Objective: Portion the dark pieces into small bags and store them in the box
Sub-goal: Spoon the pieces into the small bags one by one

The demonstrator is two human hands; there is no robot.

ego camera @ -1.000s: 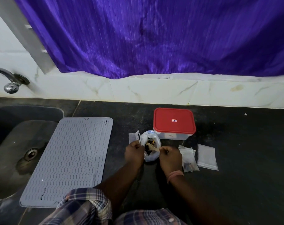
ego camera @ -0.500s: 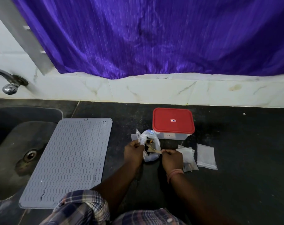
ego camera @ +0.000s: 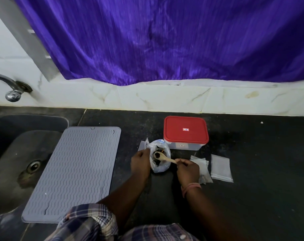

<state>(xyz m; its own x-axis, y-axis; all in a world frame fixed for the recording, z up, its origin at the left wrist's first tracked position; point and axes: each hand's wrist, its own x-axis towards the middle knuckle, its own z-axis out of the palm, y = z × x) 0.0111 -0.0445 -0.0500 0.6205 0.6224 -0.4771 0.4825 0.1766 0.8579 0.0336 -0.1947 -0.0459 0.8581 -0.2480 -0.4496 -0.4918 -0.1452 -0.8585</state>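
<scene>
Head view: at centre frame the right hand [ego camera: 188, 168] pinches a wooden spoon [ego camera: 164, 157], its bowl carrying dark pieces [ego camera: 157, 154] over the open plastic bag [ego camera: 160, 158]. The left hand [ego camera: 140, 162] grips a small bag [ego camera: 145, 145]. Just above stands the red-lidded box [ego camera: 186, 132] on the table [ego camera: 260, 171].

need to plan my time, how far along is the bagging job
Early on. Done: one small bag by the right wrist seems to hold something dark. In hand: the right hand lifts a wooden spoon of dark pieces from the big plastic bag, whose rim the left hand holds. Left: the bag beside it looks empty, and the red-lidded box is closed.
</scene>
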